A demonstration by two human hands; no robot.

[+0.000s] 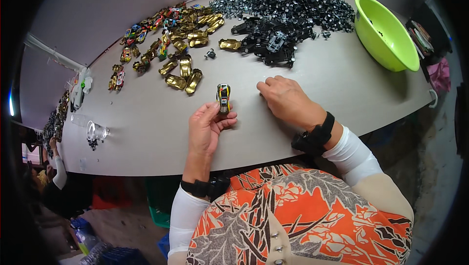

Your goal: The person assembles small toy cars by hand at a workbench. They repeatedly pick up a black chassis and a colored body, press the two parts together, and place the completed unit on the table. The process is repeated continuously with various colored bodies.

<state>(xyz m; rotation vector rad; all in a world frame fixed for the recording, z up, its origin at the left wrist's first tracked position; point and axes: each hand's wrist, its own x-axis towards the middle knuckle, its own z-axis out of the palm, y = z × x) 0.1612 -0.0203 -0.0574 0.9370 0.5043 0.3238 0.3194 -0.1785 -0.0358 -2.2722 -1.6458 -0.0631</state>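
Between the thumb and fingers of my left hand (209, 124) stands a toy car (223, 98), dark with yellow, white and red markings. To its right, my right hand (289, 100) is closed low over the tabletop, its fingers pinched together; a bit of something dark shows under the fingertips, too small to name. Beyond my left hand lie several gold toy car bodies (185, 66). A heap of black car chassis parts (268, 45) lies beyond my right hand, with a single gold car body (229, 44) at its left edge.
Small wheel parts (293, 1) form a big heap at the back. Coloured and gold toy cars (161, 21) are piled back left. A green basin (386, 35) stands at the right. A clear cup (96, 131) is at the left; a co-worker's arm (59, 170) reaches in farther left.
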